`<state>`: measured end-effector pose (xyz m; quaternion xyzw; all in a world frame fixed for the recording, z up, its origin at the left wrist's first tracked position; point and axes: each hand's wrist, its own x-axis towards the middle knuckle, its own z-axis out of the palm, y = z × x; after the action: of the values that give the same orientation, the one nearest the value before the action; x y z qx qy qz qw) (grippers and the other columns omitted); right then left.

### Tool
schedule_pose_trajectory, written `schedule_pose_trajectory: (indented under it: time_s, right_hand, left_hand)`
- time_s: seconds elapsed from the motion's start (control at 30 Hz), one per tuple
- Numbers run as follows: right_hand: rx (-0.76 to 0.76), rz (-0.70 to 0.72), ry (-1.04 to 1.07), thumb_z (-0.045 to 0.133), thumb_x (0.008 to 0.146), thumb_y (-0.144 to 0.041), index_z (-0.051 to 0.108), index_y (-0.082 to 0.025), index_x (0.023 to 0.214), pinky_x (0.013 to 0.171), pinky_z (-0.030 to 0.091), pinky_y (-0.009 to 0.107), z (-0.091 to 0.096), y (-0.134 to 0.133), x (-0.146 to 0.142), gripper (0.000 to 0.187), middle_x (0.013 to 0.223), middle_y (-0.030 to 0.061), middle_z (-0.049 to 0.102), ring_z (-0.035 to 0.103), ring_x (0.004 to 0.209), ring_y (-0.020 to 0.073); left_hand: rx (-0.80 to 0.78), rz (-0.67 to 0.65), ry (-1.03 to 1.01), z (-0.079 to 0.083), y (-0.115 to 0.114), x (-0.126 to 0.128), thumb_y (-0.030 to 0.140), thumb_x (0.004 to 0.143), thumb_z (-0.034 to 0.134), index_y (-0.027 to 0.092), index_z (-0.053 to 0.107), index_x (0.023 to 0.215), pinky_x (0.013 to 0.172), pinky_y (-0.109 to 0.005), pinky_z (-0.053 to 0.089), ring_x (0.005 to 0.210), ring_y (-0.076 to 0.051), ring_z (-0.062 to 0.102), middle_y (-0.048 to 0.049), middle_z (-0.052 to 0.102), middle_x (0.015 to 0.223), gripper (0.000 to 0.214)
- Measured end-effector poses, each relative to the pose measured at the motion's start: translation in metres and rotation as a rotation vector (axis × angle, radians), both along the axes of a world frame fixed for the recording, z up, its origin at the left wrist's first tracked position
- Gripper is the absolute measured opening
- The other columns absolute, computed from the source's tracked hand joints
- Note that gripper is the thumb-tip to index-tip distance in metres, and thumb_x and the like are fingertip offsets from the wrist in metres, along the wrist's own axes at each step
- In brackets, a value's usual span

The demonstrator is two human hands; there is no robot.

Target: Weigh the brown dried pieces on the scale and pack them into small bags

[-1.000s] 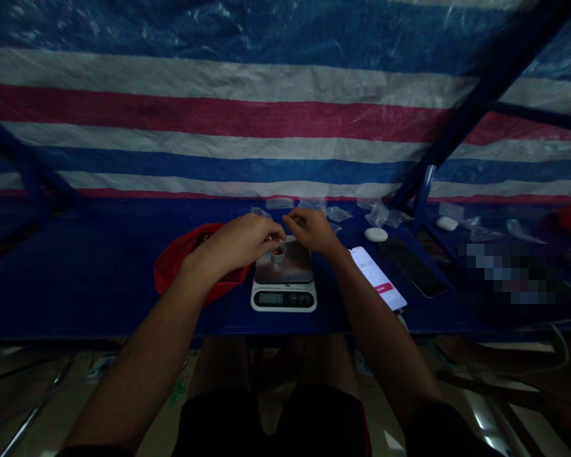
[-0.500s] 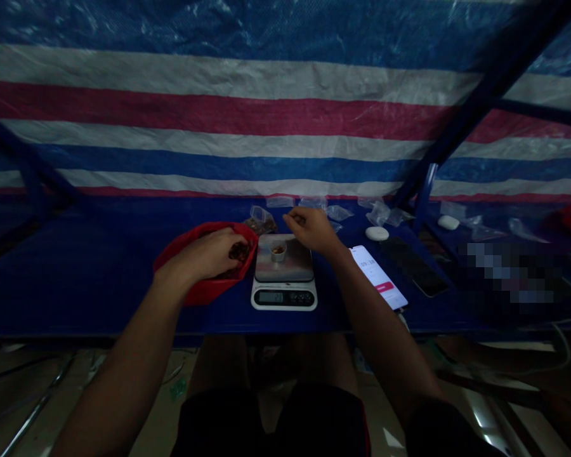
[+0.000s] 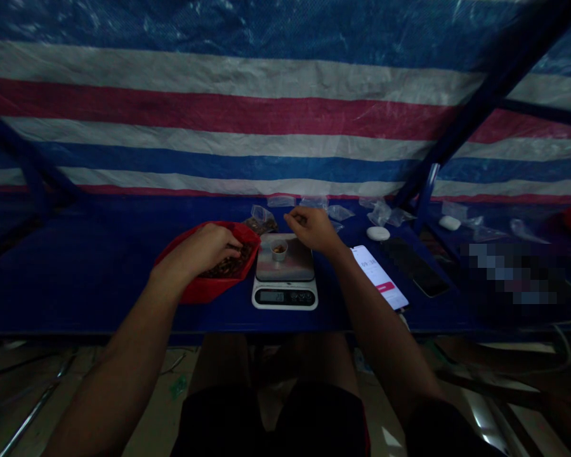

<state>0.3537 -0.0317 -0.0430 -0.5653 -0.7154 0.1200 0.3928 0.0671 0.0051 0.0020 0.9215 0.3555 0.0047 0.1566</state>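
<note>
My left hand (image 3: 209, 249) is inside a red bag (image 3: 202, 293), its fingers drawn together over small dark brown pieces (image 3: 228, 265). What lies between those fingertips is hidden. To the right of the bag stands a white kitchen scale (image 3: 285, 298) with a metal plate and a lit display. On its plate sits a small clear cup (image 3: 279, 252) with a few brown pieces at the bottom. My right hand (image 3: 310, 227) hovers by the plate's far right corner, fingers curled closed; I cannot make out anything in them.
Behind the scale lies a clear bag of brown pieces (image 3: 261, 222), with several clear plastic bags (image 3: 340, 212) farther right. A lit phone (image 3: 378, 277), a dark phone (image 3: 421, 270) and a white rounded case (image 3: 377, 233) lie on the right. Blue metal bars (image 3: 461, 133) slant up at the side.
My left hand has risen slightly in the red bag, and more of the brown pieces show. My right hand, the cup and the scale look unchanged.
</note>
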Motion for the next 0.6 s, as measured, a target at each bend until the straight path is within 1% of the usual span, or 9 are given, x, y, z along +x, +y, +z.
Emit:
schedule_pose_trajectory:
  time_s: [0.1, 0.2, 0.37, 0.47, 0.6]
  right_hand:
    - [0.000, 0.009, 0.009, 0.061, 0.102, -0.037, 0.075, -0.018, 0.084, 0.062, 0.034, 0.031, -0.0002, -0.0002, 0.0001, 0.030, 0.073, 0.0038, 0.070, 0.055, 0.063, 0.0152]
    - [0.007, 0.019, 0.022, 0.060, 0.102, -0.037, 0.074, -0.018, 0.082, 0.062, 0.033, 0.031, -0.0003, -0.0007, 0.0001, 0.031, 0.072, 0.0034, 0.070, 0.054, 0.062, 0.0146]
    - [0.011, 0.005, 0.020, 0.061, 0.101, -0.037, 0.074, -0.017, 0.083, 0.062, 0.033, 0.031, 0.0006, -0.0012, -0.0004, 0.030, 0.072, 0.0029, 0.070, 0.053, 0.061, 0.0141]
    - [0.011, 0.004, 0.012, 0.061, 0.101, -0.036, 0.074, -0.018, 0.082, 0.062, 0.034, 0.031, 0.0021, -0.0017, -0.0009, 0.030, 0.072, 0.0035, 0.070, 0.054, 0.062, 0.0146]
    - [0.012, 0.003, -0.003, 0.061, 0.101, -0.037, 0.073, -0.019, 0.080, 0.062, 0.034, 0.031, 0.0026, -0.0021, -0.0009, 0.031, 0.071, 0.0034, 0.070, 0.053, 0.062, 0.0149]
  left_hand:
    - [0.006, 0.006, -0.025, 0.0054, 0.0031, -0.0050, 0.024, 0.092, 0.066, 0.030, 0.088, 0.097, 0.076, -0.027, 0.048, 0.088, -0.020, 0.078, -0.0020, 0.087, 0.102, 0.023]
    - [-0.003, 0.004, -0.037, 0.0064, 0.0064, -0.0073, 0.027, 0.094, 0.065, 0.029, 0.088, 0.099, 0.076, -0.028, 0.048, 0.087, -0.020, 0.079, -0.0021, 0.087, 0.106, 0.024]
    - [-0.068, -0.009, -0.013, 0.0046, 0.0073, -0.0039, 0.023, 0.088, 0.065, 0.030, 0.088, 0.095, 0.075, -0.027, 0.050, 0.083, -0.019, 0.079, -0.0008, 0.087, 0.099, 0.025]
    - [-0.050, 0.030, -0.002, 0.0057, 0.0064, -0.0025, 0.021, 0.087, 0.066, 0.030, 0.088, 0.098, 0.078, -0.027, 0.051, 0.089, -0.020, 0.079, -0.0013, 0.087, 0.102, 0.026]
    - [-0.032, 0.066, 0.021, 0.0062, 0.0078, -0.0035, 0.018, 0.085, 0.067, 0.029, 0.088, 0.094, 0.079, -0.027, 0.051, 0.088, -0.020, 0.079, -0.0013, 0.087, 0.100, 0.025]
